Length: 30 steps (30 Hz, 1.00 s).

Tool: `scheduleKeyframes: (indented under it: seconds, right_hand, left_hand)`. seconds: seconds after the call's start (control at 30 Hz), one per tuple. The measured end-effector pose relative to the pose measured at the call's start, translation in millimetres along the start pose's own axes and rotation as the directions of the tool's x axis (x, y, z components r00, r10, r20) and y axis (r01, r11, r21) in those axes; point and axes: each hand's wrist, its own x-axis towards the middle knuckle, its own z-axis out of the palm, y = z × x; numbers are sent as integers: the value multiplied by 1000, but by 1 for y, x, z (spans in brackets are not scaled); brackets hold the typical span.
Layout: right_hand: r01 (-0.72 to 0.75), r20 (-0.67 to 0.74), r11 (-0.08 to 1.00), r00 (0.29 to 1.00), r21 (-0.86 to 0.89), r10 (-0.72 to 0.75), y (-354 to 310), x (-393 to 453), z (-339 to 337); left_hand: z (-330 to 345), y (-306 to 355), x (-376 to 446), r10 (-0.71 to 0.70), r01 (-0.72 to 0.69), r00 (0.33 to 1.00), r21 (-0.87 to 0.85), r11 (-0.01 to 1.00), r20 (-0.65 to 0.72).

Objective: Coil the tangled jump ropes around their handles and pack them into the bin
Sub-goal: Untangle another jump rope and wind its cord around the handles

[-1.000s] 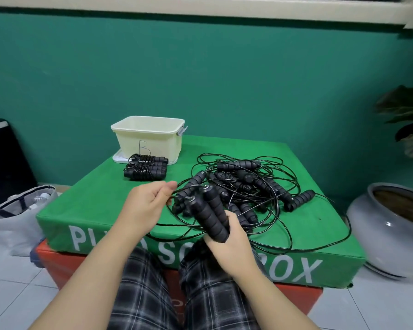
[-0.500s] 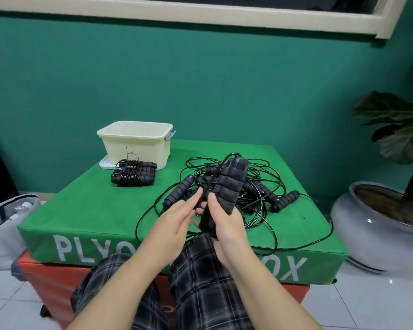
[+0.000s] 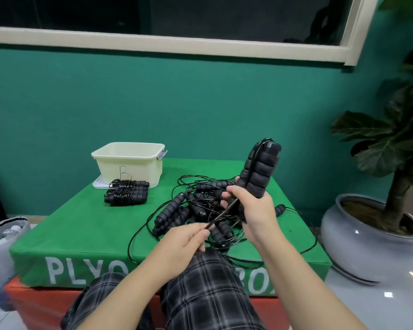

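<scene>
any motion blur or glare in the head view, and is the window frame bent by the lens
Head view: the cord stretched between the left hand and right hand is smeared by motion; the paired handles stay fairly sharp. Small bright glints sit on the grey plant pot and floor tiles. The window frame slants and bows, wide-angle distortion.

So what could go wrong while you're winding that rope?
The cord pinched in the left hand runs back into the tangled pile, so pulling may tighten knots or drag other handles off the green box. The right hand holds the pair of handles only near the bottom; a hard tug might tip them loose.
</scene>
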Motion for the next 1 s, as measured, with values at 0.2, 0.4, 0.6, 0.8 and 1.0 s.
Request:
scheduleKeyframes:
  seconds: [0.2, 0.4, 0.6, 0.8, 1.0]
  right_hand:
    - [74, 4, 988, 997, -135, -74, -46, 19, -27]
    - [200, 13, 963, 979, -181, -201, -71, 9, -43]
    - [237, 46, 957, 972, -166, -232, -83, -1, -40]
    - [286, 53, 914, 958, -287, -283, -88, -2, -38]
    - [370, 149, 824, 929, -430, -340, -85, -9, -31]
  left_hand:
    - [0, 16, 11, -64, 48, 972, 77, 996, 224]
    - [-17, 55, 42, -141, 52, 974, -434, 899, -177]
    - [-50, 98, 61, 240, -367, 859, -217, 905, -451]
    - [-86, 104, 63, 553, -473, 701, 287, 833, -451]
    - [-114, 88, 62, 499, -348, 777, 399, 848, -383]
